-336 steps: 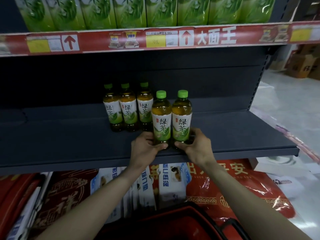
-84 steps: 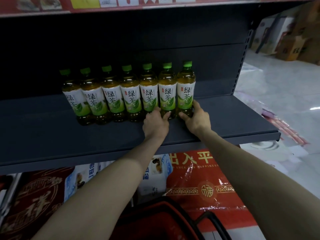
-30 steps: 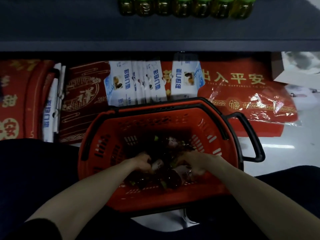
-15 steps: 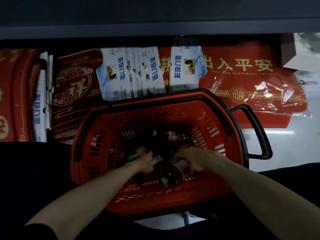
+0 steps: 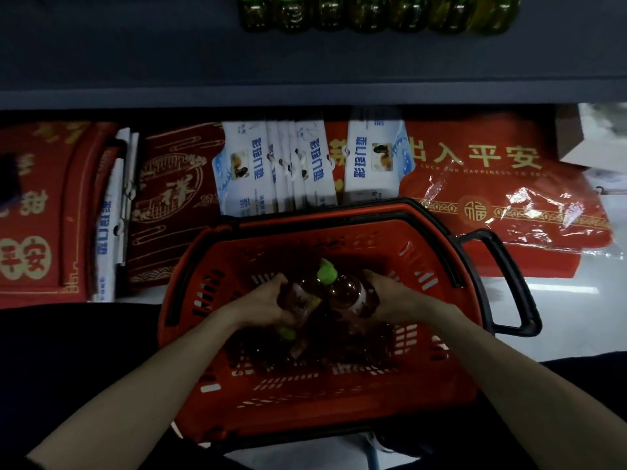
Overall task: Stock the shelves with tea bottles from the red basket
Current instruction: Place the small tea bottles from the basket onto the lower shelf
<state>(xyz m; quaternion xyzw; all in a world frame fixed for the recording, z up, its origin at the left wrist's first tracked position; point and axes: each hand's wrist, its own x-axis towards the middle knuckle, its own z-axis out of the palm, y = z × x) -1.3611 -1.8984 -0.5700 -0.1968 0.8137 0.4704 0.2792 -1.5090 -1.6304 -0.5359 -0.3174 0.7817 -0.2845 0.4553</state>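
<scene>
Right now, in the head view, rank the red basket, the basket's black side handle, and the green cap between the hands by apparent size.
1. red basket, by far the largest.
2. black side handle, a long loop at its right end.
3. green cap, the smallest, though it sits nearer the camera than the basket floor.

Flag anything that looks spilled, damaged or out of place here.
Nothing stands out. Both hands, left hand and right hand, hold tea bottles over the red basket; no spill shows.

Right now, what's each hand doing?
Left hand: closed on a bottle.
Right hand: closed on another bottle.
</scene>
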